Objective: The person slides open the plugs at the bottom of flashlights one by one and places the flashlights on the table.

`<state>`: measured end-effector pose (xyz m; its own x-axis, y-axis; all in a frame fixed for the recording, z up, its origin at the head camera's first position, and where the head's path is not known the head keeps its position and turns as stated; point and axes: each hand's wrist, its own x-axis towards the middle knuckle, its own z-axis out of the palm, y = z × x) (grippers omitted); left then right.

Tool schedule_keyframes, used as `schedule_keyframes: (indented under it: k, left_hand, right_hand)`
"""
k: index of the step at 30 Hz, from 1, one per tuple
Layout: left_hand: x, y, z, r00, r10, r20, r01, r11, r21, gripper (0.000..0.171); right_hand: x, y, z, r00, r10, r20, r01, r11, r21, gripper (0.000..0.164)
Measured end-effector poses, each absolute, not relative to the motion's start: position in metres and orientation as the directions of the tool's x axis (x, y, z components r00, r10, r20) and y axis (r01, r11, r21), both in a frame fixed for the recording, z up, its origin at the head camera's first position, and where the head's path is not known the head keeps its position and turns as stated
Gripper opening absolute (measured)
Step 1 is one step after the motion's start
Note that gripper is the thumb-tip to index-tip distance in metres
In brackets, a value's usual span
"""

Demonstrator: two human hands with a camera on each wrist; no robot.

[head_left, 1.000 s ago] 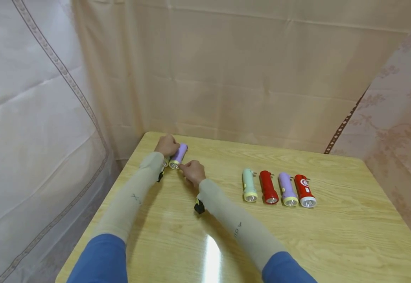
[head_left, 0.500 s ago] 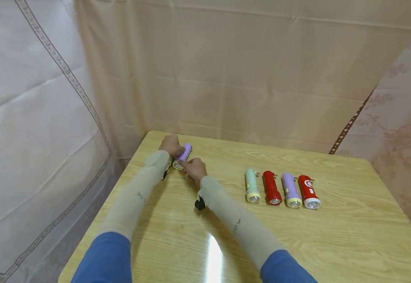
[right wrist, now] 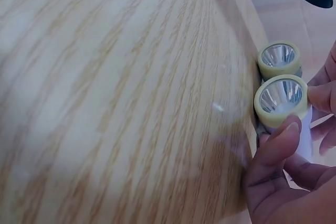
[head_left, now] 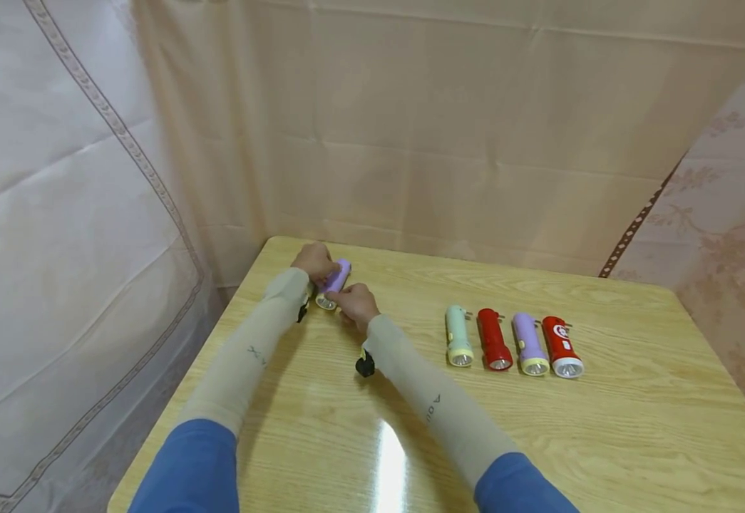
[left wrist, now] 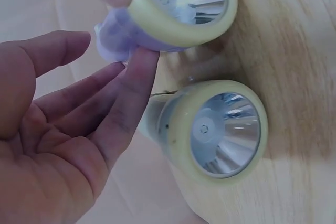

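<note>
A purple flashlight [head_left: 334,281] with a pale yellow rim lies at the far left of the table, lens towards me. My left hand [head_left: 316,262] is at its left side. In the left wrist view, one nearly straight finger touches the flashlight's head, with the thumb apart from that finger. My right hand [head_left: 356,305] holds the front end; its thumb [right wrist: 286,135] presses the rim and the other fingers bend beside the barrel. A second yellow-rimmed flashlight [left wrist: 223,132], with a pale barrel, lies beside the purple one, mostly hidden by my left arm in the head view.
To the right on the wooden table [head_left: 635,427] stands a row: a mint flashlight [head_left: 457,331], a red flashlight [head_left: 492,338], another purple flashlight [head_left: 527,338] and a red flashlight with a white rim [head_left: 558,342]. Curtains [head_left: 410,142] hang behind the table.
The hands stay around the purple flashlight and shift only slightly. My right fingertips have come onto its front end. The row on the right has not moved on the table.
</note>
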<state>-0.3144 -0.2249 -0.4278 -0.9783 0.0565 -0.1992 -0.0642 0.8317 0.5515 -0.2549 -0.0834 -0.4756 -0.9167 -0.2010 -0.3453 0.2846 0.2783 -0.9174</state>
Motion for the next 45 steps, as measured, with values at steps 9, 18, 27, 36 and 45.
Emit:
schedule_keyframes:
  k: [9,18,27,36,45]
  left_hand:
    - [-0.319,-0.23,-0.431,-0.958,0.097,-0.27,-0.089,0.793,0.602,0.036]
    - [-0.32,-0.231,-0.434,-0.961,0.083,-0.263,-0.106,0.769,0.63,0.038]
    - [-0.316,-0.232,-0.436,-0.975,0.016,-0.223,-0.141,0.73,0.669,0.039]
    - [-0.317,-0.233,-0.438,-0.974,-0.006,-0.226,-0.171,0.674,0.719,0.046]
    - [-0.323,-0.238,-0.442,-0.973,-0.014,-0.232,-0.191,0.616,0.764,0.046]
  right_hand:
    - [-0.256,-0.082,-0.48,-0.918,-0.258,-0.302,0.222,0.297,-0.929,0.021]
    - [-0.253,-0.08,-0.48,-0.916,-0.277,-0.289,0.197,0.318,-0.927,0.024]
    - [-0.251,-0.079,-0.486,-0.937,-0.226,-0.265,0.206,0.255,-0.945,0.041]
    - [-0.257,-0.078,-0.488,-0.947,-0.193,-0.258,0.201,0.27,-0.942,0.04]
    - [-0.258,-0.072,-0.486,-0.946,-0.23,-0.23,0.154,0.304,-0.94,0.042]
